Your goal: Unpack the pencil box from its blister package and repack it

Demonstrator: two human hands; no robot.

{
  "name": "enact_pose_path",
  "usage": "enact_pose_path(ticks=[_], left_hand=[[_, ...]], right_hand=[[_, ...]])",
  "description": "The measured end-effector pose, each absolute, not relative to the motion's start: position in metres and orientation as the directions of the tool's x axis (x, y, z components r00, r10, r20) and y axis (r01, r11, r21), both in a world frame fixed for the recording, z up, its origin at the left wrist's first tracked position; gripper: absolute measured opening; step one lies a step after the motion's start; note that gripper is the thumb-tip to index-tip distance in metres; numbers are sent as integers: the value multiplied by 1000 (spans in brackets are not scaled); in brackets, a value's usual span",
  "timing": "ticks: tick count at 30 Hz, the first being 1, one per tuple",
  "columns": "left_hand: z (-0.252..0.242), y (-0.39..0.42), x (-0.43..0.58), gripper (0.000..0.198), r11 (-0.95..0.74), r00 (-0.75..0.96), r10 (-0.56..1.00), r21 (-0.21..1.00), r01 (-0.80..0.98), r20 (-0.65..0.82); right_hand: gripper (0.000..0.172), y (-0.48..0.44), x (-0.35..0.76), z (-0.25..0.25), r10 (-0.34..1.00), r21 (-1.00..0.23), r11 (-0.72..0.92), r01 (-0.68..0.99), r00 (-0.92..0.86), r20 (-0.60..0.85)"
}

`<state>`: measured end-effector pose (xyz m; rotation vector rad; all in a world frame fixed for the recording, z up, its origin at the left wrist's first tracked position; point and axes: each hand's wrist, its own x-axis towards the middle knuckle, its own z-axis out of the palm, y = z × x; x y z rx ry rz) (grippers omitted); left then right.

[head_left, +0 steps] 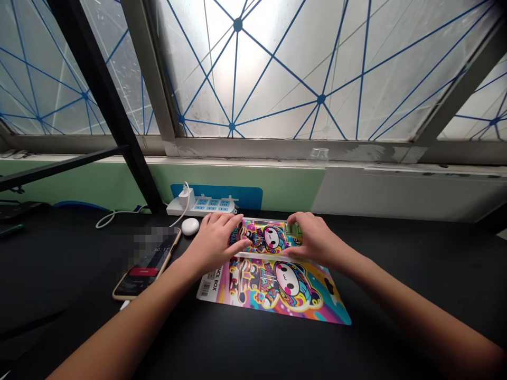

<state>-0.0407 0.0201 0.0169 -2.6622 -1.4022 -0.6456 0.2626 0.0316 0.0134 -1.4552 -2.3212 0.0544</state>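
A colourful pencil box (263,236) with a cartoon figure and clear edges lies across the black desk. My left hand (216,240) grips its left end, thumb along the near side and fingers over the far side. At the other end my right hand (312,238) holds it the same way, beside a greenish see-through part (293,230). Under and in front of the box is a flat printed card (273,287) with the same figure, a barcode and lettering that partly reads "PENCIL BOX". My hands cover both ends of the box.
Left of my left forearm lies a phone (146,272) with its screen lit. A round white case (190,227) sits near my left hand. Behind stands a white power strip (204,205) with a plugged-in charger (186,198). A black frame post (106,105) rises at left, before the window.
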Motion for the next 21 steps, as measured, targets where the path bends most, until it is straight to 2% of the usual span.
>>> enact_pose_path(ticks=[3,6,9,12,15,18,21], left_hand=[[15,24,-46,58,-582,468,759,149,799,453],[11,28,-50,57,-613,465,720,158,774,515],[14,27,-53,40,-676,515,658,131,725,549],[28,15,-52,27,-735,534,543,59,675,649],[44,-11,-50,30,-767,511,419,-9,642,750],[45,-42,-49,38,-820,605,355,-75,568,712],[26,-67,-53,45,-890,703,316,-58,453,637]], right_hand=[[53,23,262,7,828,-234,489,840,-363,427],[34,18,259,5,745,-198,571,797,-401,533],[18,11,255,12,651,-134,638,758,-439,620],[27,-6,252,23,487,33,667,745,-468,737],[42,-36,258,28,341,171,649,742,-484,806],[49,-71,272,19,324,156,691,706,-496,806],[45,-101,286,3,328,162,766,622,-595,734]])
